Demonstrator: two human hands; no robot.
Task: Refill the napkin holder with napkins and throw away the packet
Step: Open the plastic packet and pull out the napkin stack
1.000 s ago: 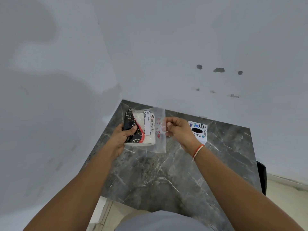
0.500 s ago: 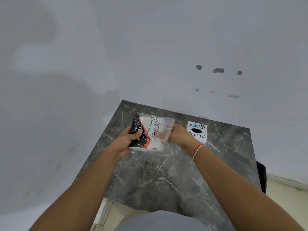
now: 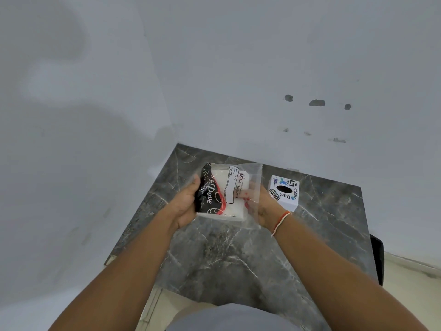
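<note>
Napkin packet [image 3: 224, 191] held above table's [image 3: 238, 254] far edge; left hand [image 3: 186, 204] grips printed end, right hand [image 3: 262, 206] pinches clear flap. Judged light, soft, slippery film; best gripped at open end. Napkin holder [image 3: 284, 192] near far right corner.

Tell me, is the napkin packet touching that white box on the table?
Apart. The head view shows bare dark marble between the packet, held up in both hands, and the white box.

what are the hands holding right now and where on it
Both hold the napkin packet above the table: the left hand grips its printed black end, the right hand the clear plastic end.
</note>
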